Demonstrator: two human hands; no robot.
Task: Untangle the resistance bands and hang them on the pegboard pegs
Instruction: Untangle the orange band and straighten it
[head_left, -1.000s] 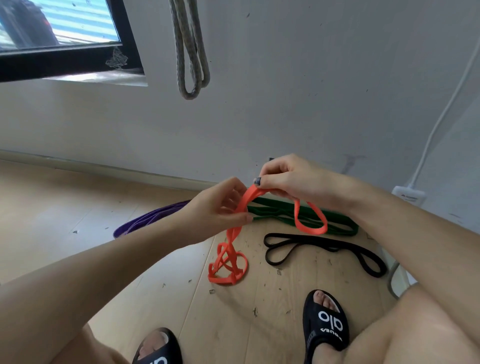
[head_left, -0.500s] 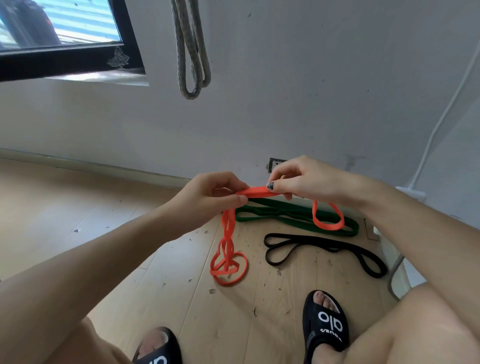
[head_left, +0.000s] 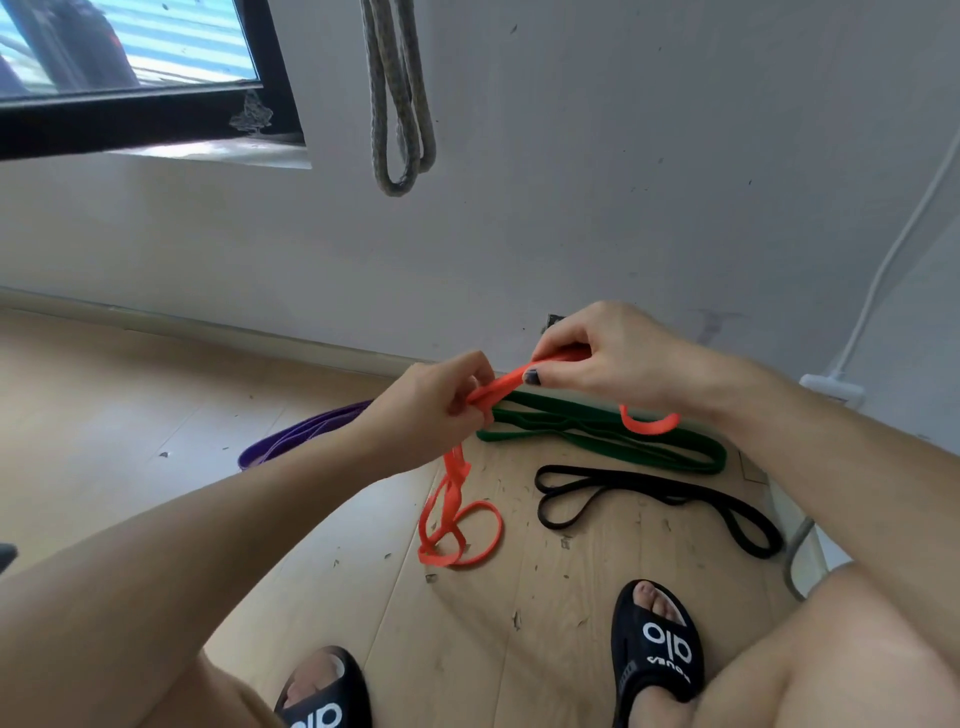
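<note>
My left hand (head_left: 436, 410) and right hand (head_left: 597, 358) both pinch the orange band (head_left: 457, 512) (its lower part is twisted); I think a hard pull can tighten the knot.

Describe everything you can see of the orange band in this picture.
The orange band is a flat, rubbery-looking loop, twisted and tangled. The left hand and right hand pinch its top stretch between them. One tangled part hangs down to the wooden floor; a short loop dangles under the right hand.
</note>
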